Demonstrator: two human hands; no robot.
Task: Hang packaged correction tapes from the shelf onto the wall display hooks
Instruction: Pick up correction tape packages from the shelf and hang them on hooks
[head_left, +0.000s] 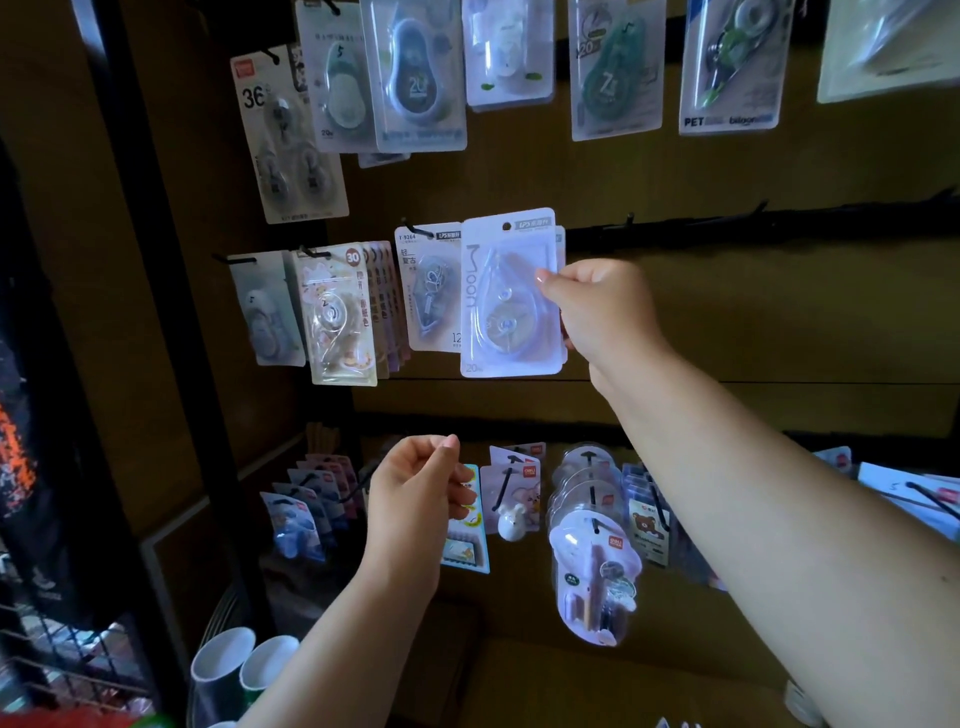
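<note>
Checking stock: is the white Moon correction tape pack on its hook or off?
Cannot tell: the white Moon correction tape pack is upright at rail height, pinched by the right hand; no hook shows through its hole.

bare hook rail (753, 228) lies open rightward; hanging packs (343, 312) crowd the left

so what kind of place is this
Most likely a stationery shop: rows of carded correction tapes hang on wall hooks, and the right hand holds a Moon pack up to the display.
</note>
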